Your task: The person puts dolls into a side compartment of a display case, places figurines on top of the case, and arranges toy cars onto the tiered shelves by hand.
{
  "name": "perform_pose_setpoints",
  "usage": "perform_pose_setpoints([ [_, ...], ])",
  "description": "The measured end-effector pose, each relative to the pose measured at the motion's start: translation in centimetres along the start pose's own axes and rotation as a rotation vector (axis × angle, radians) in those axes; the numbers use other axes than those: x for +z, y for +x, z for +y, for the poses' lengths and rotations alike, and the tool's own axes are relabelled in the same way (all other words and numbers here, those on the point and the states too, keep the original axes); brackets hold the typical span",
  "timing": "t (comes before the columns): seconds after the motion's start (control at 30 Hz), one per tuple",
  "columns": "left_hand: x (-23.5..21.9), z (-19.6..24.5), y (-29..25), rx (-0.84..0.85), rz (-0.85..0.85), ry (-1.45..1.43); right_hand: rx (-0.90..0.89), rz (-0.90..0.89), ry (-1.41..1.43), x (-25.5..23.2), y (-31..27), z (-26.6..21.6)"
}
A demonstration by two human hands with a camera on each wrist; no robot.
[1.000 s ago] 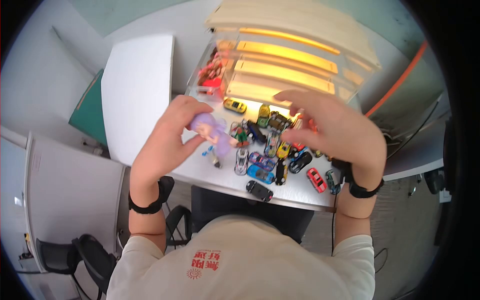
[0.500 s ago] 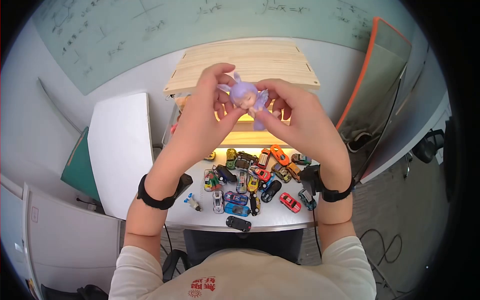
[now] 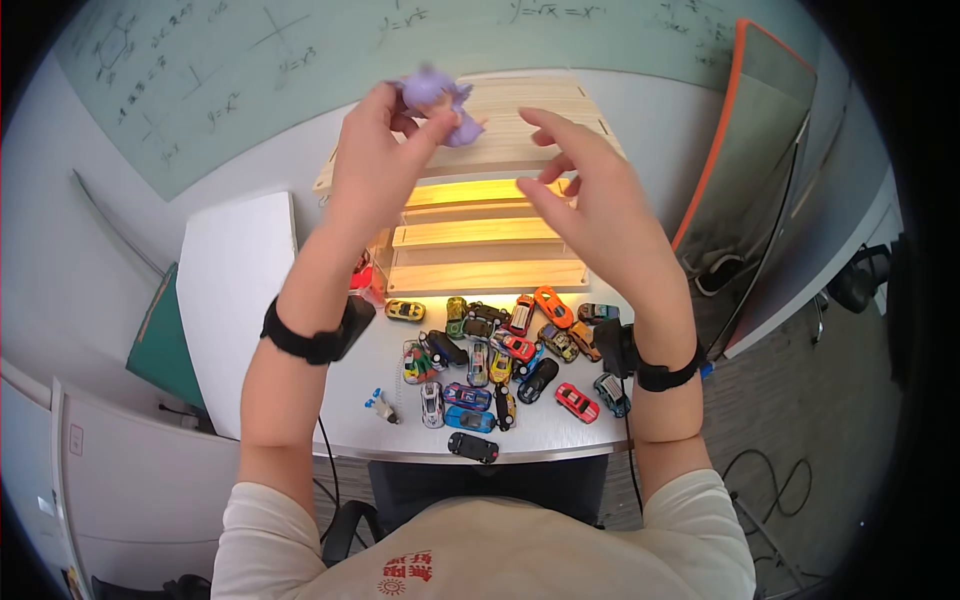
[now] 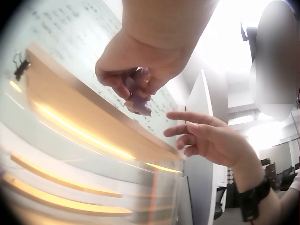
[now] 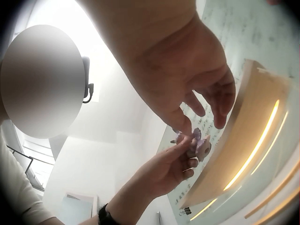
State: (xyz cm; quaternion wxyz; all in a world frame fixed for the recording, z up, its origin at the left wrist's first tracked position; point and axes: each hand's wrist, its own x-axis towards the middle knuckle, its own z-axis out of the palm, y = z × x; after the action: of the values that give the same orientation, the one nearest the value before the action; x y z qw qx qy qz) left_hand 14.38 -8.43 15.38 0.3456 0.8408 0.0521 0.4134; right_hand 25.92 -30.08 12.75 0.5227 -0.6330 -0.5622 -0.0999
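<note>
Grips a lilac figurine (image 3: 424,95) in the left hand (image 3: 378,152) at eleven o'clock, lifted but not set down; holds the right hand (image 3: 592,188) relaxed and empty at one, with wooden shelves (image 3: 480,232) at twelve, toy cars (image 3: 469,419) at six

So both arms are up and reaching forward over the tabletop (image 3: 362,437). The left forearm (image 3: 325,262) angles inward, and the left hand (image 3: 378,160) is in a proper pinch, thumb against curled fingers. The right forearm (image 3: 655,285) leans inward too, but the right hand (image 3: 597,185) is just kinda open, fingers apart and loosely bent, thumb pointing towards the other hand, not touching it.
</note>
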Motion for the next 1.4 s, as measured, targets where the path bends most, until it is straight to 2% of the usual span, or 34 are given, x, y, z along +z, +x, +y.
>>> perform_pose_setpoints([
  [0.03,-0.2,-0.5,0.6,0.054,0.046,0.057,0.013,0.028,-0.088,-0.3,0.1,0.2],
  [0.17,-0.6,-2.0,1.5,0.024,0.011,0.166,0.07,0.075,-0.338,-1.3,0.2,1.6],
  [0.4,-0.2,-4.0,1.9,0.046,-0.016,0.191,0.041,0.106,-0.466,-2.1,-0.1,3.6],
  [0.57,-0.4,-4.1,2.0,-0.002,-0.043,0.274,0.111,0.077,-0.489,-2.6,-0.2,4.0],
  [0.67,-1.0,-4.0,2.2,0.003,-0.089,0.225,0.127,0.077,-0.496,-2.9,-0.1,4.1],
  [0.73,-1.5,-3.8,2.4,-0.092,-0.212,0.098,0.149,0.057,-0.482,-3.2,-0.2,3.6],
  [0.83,-2.2,-3.7,2.4,-0.183,-0.288,-0.043,0.142,0.019,-0.482,-3.4,-0.4,4.0],
  [0.97,-2.3,-3.4,2.3,-0.189,-0.292,0.039,0.123,-0.019,-0.498,-3.5,-0.2,4.1],
  [1.07,-1.6,-3.4,2.2,-0.195,-0.256,0.027,0.106,-0.014,-0.519,-3.4,-0.2,4.5],
  [1.13,-1.1,-3.9,2.2,-0.18,-0.169,0.024,0.123,-0.005,-0.513,-3.3,-0.3,4.5],
  [1.2,-1.1,-4.4,2.5,-0.168,-0.19,0.031,0.138,0.0,-0.506,-3.3,-0.3,4.6],
  [1.4,-0.6,-1.9,2.2,-0.217,-0.152,0.065,0.114,0.003,-0.543,-3.3,-0.3,5.1],
])
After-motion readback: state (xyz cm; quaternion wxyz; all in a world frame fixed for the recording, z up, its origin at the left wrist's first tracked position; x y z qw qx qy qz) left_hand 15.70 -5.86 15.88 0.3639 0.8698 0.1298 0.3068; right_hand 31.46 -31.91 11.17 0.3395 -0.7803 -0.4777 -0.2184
